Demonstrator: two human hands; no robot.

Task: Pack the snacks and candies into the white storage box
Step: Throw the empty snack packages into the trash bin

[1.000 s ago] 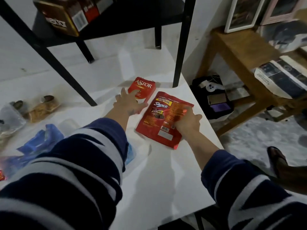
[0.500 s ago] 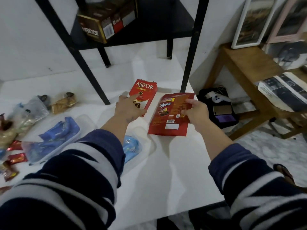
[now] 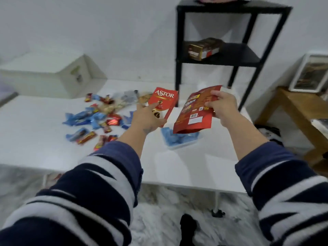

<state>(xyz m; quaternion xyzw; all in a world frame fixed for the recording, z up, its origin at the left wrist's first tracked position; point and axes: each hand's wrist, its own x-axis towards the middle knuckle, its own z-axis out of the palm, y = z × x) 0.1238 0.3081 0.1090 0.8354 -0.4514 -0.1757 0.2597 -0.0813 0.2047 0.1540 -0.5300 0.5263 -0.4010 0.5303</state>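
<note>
My left hand [image 3: 148, 119] holds a red Astor box [image 3: 164, 102] upright above the white table [image 3: 177, 166]. To its right, my right hand [image 3: 222, 105] grips the top of a red snack pouch [image 3: 193, 114], lifted off the table. Under the pouch lies a clear tray of blue wrapped candies [image 3: 179, 139]. Several small blue and red wrapped candies [image 3: 95, 121] lie scattered on the table to the left. The white storage box [image 3: 53, 75] stands at the back left, lid closed.
A black metal shelf [image 3: 229, 55] stands at the table's back right with a brown carton [image 3: 204, 48] on its middle level. A wooden bench [image 3: 300, 110] and a framed picture [image 3: 312, 75] sit to the right. Marble floor lies below the table's front edge.
Both hands have lifted their red packs higher off the table. My view has pulled back and swung left, bringing the white storage box and scattered candies into sight.
</note>
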